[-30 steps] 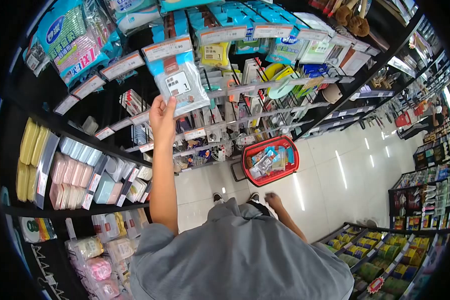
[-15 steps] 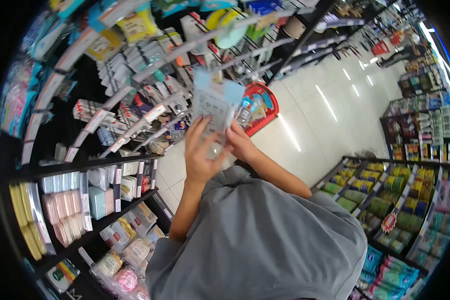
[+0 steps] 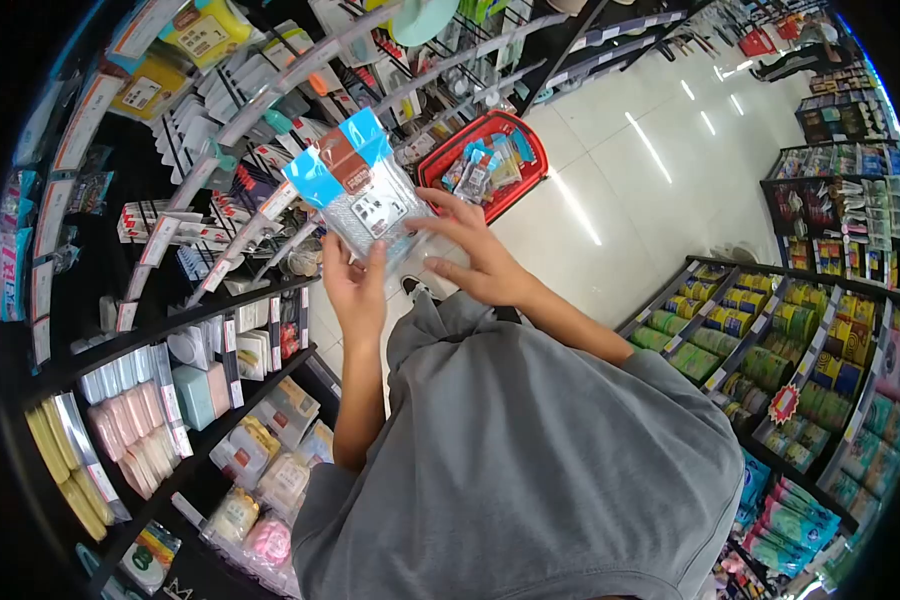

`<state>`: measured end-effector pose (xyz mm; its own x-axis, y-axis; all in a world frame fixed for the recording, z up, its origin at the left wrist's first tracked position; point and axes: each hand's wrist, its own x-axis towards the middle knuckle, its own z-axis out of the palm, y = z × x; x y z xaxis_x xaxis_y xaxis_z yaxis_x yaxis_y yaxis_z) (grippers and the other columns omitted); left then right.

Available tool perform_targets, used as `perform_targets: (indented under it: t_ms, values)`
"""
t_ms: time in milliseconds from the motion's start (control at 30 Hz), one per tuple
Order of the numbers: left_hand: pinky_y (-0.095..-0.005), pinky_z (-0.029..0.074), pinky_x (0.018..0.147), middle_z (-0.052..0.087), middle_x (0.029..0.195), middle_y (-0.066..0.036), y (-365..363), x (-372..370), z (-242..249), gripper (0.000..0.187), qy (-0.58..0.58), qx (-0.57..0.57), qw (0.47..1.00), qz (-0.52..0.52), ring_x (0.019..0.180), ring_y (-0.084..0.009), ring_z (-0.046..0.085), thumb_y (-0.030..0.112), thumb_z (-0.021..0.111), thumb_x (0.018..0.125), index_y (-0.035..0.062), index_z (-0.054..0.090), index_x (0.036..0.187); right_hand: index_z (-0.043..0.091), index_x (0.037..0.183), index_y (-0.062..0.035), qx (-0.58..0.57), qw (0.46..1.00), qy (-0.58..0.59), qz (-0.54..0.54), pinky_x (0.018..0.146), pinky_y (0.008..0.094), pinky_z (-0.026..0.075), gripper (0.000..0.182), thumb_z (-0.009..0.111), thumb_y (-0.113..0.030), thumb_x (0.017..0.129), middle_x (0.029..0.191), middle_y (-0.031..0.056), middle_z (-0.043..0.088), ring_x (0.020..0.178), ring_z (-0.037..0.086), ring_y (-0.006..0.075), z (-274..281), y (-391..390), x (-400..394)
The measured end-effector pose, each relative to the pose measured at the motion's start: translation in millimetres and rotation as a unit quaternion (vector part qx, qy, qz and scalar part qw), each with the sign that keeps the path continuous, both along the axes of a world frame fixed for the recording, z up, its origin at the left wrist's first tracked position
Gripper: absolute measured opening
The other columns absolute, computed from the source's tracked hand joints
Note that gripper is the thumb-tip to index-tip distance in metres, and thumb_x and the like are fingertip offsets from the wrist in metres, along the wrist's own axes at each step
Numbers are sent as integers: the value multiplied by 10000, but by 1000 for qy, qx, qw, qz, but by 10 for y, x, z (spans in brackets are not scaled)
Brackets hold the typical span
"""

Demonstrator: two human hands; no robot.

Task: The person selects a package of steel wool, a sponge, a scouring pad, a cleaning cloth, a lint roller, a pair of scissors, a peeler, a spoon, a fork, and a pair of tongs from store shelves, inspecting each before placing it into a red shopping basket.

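A clear plastic packet (image 3: 375,205) with a blue and brown header and a white printed label is held up in front of my chest. Something silvery-grey shows through its plastic. My left hand (image 3: 355,290) grips the packet's lower left corner, thumb across the front and fingers behind. At the right edge, my right hand (image 3: 478,258) has its fingers stretched out over the plastic and its thumb spread apart, lower down.
A red shopping basket (image 3: 535,172) with several packaged goods stands on the tiled floor (image 3: 610,200) beyond my hands. Hanging goods and shelves (image 3: 205,315) line my left. A rack of rolled goods (image 3: 770,340) stands right. Far off, a person (image 3: 805,55) is in the aisle.
The packet has turned and tilted leftward, its label side now facing me clearly. My left hand has moved down and left to its lower corner; my right hand has spread at its right edge.
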<state>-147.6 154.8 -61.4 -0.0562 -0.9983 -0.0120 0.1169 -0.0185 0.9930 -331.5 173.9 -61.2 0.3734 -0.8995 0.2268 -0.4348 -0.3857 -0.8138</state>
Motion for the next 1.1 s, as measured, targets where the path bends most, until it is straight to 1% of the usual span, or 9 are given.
perform_targets:
  t_ms: [133, 233, 367, 467, 567, 700, 767, 967, 1100]
  values:
    - [-268, 468, 821, 539, 1149, -131, 21, 105, -270, 470, 19, 26, 998, -47, 1002, -158, 549, 19, 571, 839, -49, 368, 1258, 480, 1109, -93, 155, 907, -382, -91, 798, 287, 434, 352, 620, -24, 794, 1179, 90, 436, 1095, 455, 190, -269, 67, 44]
    - [-264, 490, 777, 534, 1175, -140, 106, 167, -449, 453, -4, 112, 986, -127, 983, -161, 559, 40, 578, 841, -52, 402, 1248, 492, 1099, -85, 252, 880, -397, -68, 699, 257, 453, 370, 656, -86, 768, 1040, 65, 501, 869, 533, 123, -468, 149, 32]
    - [-267, 514, 727, 531, 1179, -172, 293, 199, -906, 488, -191, 155, 960, -132, 990, -204, 570, 92, 607, 835, -59, 408, 1254, 571, 992, -95, 157, 968, -153, -125, 645, 298, 441, 297, 671, -97, 712, 869, 82, 565, 729, 555, 165, -1054, 216, -4]
    - [-277, 501, 754, 535, 1173, -173, 409, 263, -1093, 479, -209, 164, 953, -142, 976, -222, 575, 130, 616, 830, -33, 429, 1240, 606, 935, -77, 402, 891, -86, -195, 689, 278, 471, 236, 663, -94, 706, 885, 82, 600, 822, 594, 128, -1844, 297, -169]
    - [-279, 485, 770, 549, 1157, -161, 441, 271, -1107, 474, -200, 178, 950, -162, 956, -213, 576, 140, 617, 830, -5, 436, 1242, 624, 973, -104, 302, 912, 40, -276, 705, 334, 486, 289, 657, -85, 686, 830, 123, 621, 779, 615, 193, -2366, 261, -417]
    - [-301, 510, 710, 579, 1115, -151, 455, 181, -1006, 490, -240, 169, 940, -176, 893, -217, 610, 143, 622, 817, 10, 436, 1250, 622, 999, -100, 356, 885, -58, -296, 773, 349, 483, 323, 672, -123, 680, 898, 164, 613, 846, 609, 254, -2703, -43, -681]
    - [-298, 509, 699, 586, 1101, -148, 437, 153, -939, 498, -238, 169, 935, -199, 864, -211, 615, 155, 620, 820, 13, 431, 1258, 617, 1023, -101, 188, 925, 61, -324, 829, 371, 470, 361, 679, -185, 677, 897, 174, 610, 871, 595, 308, -2920, -125, -735]
    - [-292, 510, 680, 594, 1080, -144, 435, 101, -833, 485, -280, 153, 928, -194, 833, -201, 616, 174, 629, 814, 9, 451, 1233, 665, 924, -95, 395, 885, 211, -126, 795, 373, 483, 303, 597, -303, 715, 902, 147, 654, 860, 622, 288, -3654, 349, -902]
    - [-287, 519, 646, 598, 1055, -143, 472, 107, -946, 442, -258, 143, 938, -182, 810, -194, 625, 157, 637, 809, -6, 481, 1188, 678, 902, -87, 460, 854, 178, -167, 763, 372, 488, 337, 583, -346, 709, 888, 155, 654, 838, 626, 290, -3568, 947, -976]
